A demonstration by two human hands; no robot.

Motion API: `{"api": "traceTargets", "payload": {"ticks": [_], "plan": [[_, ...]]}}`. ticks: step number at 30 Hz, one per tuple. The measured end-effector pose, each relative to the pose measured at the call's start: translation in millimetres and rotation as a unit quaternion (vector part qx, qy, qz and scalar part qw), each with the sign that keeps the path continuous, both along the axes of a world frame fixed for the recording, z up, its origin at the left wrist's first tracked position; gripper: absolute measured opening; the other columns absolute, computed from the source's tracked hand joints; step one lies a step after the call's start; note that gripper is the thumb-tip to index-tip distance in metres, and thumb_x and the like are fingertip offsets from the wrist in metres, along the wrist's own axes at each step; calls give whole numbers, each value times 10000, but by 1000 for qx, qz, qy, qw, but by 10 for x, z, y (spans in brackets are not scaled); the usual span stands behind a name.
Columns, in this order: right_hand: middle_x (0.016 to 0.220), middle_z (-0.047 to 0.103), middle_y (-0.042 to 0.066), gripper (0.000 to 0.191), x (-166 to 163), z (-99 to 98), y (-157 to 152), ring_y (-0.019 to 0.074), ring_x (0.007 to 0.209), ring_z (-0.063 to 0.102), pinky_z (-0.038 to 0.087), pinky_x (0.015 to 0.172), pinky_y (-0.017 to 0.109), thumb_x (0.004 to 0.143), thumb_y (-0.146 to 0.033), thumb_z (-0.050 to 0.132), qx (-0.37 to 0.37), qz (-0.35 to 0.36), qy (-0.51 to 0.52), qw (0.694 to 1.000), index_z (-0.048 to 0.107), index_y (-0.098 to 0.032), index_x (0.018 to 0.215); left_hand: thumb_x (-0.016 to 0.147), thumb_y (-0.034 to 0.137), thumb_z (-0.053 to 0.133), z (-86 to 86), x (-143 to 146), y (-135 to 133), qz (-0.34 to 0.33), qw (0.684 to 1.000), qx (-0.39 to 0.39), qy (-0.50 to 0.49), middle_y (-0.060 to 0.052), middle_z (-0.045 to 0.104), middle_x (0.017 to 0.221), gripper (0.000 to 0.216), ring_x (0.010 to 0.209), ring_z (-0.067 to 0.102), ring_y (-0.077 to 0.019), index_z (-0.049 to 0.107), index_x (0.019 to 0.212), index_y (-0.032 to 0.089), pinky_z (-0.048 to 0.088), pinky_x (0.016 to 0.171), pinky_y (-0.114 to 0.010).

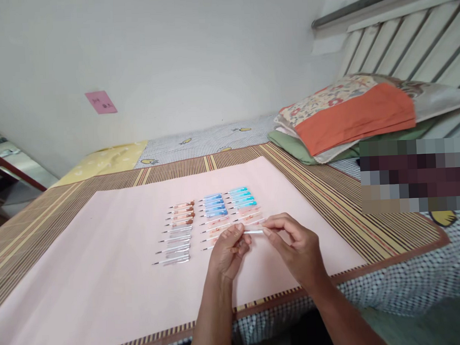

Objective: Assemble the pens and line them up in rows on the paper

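Observation:
A thin whitish pen refill [254, 231] with a dark end on its left stretches between my two hands, just above a pink sheet. My left hand [230, 246] pinches its left end between thumb and fingers. At the right end, the thumb and forefinger of my right hand [296, 241] are closed on it. Beyond and beside my hands lie rows of slim pens: brown ones [183, 210], clear grey ones [177, 243], blue ones [215, 204] and turquoise ones [241, 196]. Pink patterned pens [217, 224] lie closest, partly hidden by my hands.
The pink sheet [104, 269] lies on a striped brown mat [318, 199] over a checked bed cover [410, 281]. Folded orange and floral bedding [360, 116] is piled at the right, near a white slatted headboard [411, 42]. A wall stands behind.

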State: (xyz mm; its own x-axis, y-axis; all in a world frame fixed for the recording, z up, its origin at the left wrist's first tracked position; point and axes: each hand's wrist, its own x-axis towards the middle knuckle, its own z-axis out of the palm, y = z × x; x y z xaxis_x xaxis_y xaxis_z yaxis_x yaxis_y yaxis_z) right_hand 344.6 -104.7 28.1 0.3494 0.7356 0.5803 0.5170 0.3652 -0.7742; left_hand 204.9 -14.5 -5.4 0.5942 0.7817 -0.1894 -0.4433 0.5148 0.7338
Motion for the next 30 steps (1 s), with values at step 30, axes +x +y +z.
{"api": "traceTargets", "payload": {"ticks": [30], "plan": [[947,746,47,219,114,-47,43,210,874,687,559,822,341,891,-381,672,-92,30,29,995,736,-220,1024,709,467,867,2,6,-15,-2,998,41,44,-54,683,616,432,391,313,-23,592,679,135,140,439,-228]]}}
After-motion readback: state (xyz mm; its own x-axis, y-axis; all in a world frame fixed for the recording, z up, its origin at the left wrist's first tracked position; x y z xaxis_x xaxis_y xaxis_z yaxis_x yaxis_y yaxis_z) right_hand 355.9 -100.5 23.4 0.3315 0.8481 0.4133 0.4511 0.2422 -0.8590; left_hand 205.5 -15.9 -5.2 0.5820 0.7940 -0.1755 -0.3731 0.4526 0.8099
